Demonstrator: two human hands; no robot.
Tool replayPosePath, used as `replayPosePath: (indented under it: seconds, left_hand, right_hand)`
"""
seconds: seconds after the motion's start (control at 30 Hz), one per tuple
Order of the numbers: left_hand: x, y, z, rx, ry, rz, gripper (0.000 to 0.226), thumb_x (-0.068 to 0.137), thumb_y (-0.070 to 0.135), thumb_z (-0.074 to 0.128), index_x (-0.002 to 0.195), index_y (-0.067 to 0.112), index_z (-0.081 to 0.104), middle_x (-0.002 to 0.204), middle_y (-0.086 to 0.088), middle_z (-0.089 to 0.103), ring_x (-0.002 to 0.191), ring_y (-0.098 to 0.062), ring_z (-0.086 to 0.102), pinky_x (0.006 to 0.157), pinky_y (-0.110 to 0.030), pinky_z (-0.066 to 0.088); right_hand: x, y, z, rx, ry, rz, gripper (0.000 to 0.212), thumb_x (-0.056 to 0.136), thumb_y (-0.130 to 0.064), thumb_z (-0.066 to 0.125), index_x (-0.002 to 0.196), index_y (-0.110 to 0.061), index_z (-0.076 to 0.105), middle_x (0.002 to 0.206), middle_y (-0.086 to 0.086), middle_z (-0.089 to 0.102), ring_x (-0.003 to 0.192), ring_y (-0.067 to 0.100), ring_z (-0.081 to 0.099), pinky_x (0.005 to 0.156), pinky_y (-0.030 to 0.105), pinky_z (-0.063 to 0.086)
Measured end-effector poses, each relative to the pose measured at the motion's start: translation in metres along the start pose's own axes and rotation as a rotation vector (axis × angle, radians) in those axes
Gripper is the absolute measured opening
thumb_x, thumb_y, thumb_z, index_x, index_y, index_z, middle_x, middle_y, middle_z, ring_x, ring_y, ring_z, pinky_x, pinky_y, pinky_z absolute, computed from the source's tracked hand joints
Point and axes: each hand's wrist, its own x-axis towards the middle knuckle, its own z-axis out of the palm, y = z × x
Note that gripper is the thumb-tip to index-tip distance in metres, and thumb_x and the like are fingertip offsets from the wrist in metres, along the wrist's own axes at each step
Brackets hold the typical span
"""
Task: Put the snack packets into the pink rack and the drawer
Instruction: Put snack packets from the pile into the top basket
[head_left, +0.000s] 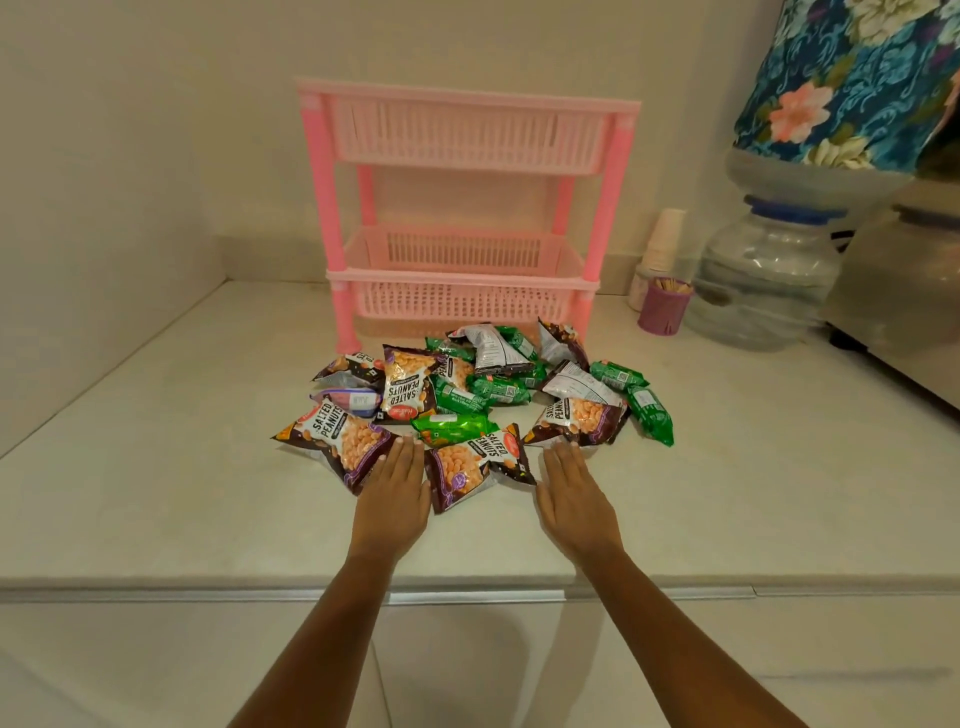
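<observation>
A pink two-shelf plastic rack (462, 280) stands on the counter against the back wall, and both baskets look empty. In front of it lies a heap of several snack packets: dark salted-peanut packets (337, 441) and green packets (454, 427). My left hand (392, 496) rests flat on the counter, fingertips touching the left peanut packet. Flat on the counter too is my right hand (574, 496), whose fingertips reach the edge of another peanut packet (576, 418). One peanut packet (475, 467) lies between both hands. Neither hand holds anything. A drawer front (467, 654) runs below the counter edge, closed.
At the right stand a purple cup of sticks (664, 306), a stack of paper cups (662, 241) and a clear water jar (763, 275) under a floral-covered bottle. A metal appliance (904, 301) sits at the far right. The counter's front edge (156, 579) carries a metal strip.
</observation>
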Motion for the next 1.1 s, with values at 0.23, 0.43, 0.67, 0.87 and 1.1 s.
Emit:
replayPosePath:
  seconds: [0.23, 0.43, 0.67, 0.87, 1.1]
  left_hand:
    - [0.0, -0.002, 0.005, -0.137, -0.008, -0.054, 0.048, 0.1, 0.027, 0.028, 0.144, 0.011, 0.025, 0.155, -0.007, 0.023, 0.145, -0.019, 0.016, 0.118, -0.031, 0.014]
    - [0.0, -0.002, 0.005, -0.165, 0.022, -0.072, 0.047, 0.099, 0.027, 0.03, 0.143, 0.012, 0.029, 0.154, -0.005, 0.028, 0.142, -0.017, 0.024, 0.116, -0.029, 0.019]
    - [0.0, -0.001, 0.002, -0.142, 0.035, -0.095, 0.046, 0.098, 0.027, 0.032, 0.143, 0.013, 0.031, 0.153, -0.005, 0.029, 0.141, -0.018, 0.027, 0.114, -0.03, 0.027]
    - [0.004, 0.006, -0.007, -0.177, 0.108, -0.147, 0.048, 0.097, 0.018, 0.035, 0.144, 0.015, 0.026, 0.155, -0.005, 0.024, 0.143, -0.019, 0.022, 0.11, -0.03, 0.037]
    - [0.03, 0.022, -0.029, -0.213, 0.194, -0.071, 0.047, 0.097, 0.015, 0.036, 0.143, 0.012, 0.026, 0.153, -0.008, 0.026, 0.139, -0.022, 0.028, 0.113, -0.032, 0.029]
  right_hand:
    - [0.001, 0.003, 0.006, 0.045, -0.104, 0.022, 0.049, 0.1, -0.033, 0.024, 0.146, -0.015, 0.021, 0.157, 0.007, 0.016, 0.146, 0.02, 0.01, 0.119, 0.037, 0.012]
    - [0.002, 0.004, 0.008, 0.034, -0.111, 0.023, 0.049, 0.1, -0.033, 0.023, 0.146, -0.016, 0.019, 0.157, 0.007, 0.017, 0.145, 0.02, 0.013, 0.119, 0.037, 0.011]
    - [0.001, 0.005, 0.006, 0.065, -0.108, 0.015, 0.048, 0.1, -0.031, 0.025, 0.146, -0.016, 0.02, 0.157, 0.006, 0.017, 0.145, 0.018, 0.013, 0.12, 0.037, 0.011]
    - [0.003, -0.005, -0.012, 0.465, 0.128, 0.048, 0.042, 0.098, -0.009, 0.036, 0.14, -0.013, 0.034, 0.145, 0.009, 0.04, 0.131, 0.022, 0.041, 0.102, 0.032, 0.041]
    - [0.03, -0.031, -0.044, 0.422, 0.153, -0.272, 0.045, 0.098, -0.026, 0.039, 0.141, -0.016, 0.033, 0.149, 0.008, 0.033, 0.139, 0.02, 0.028, 0.108, 0.034, 0.032]
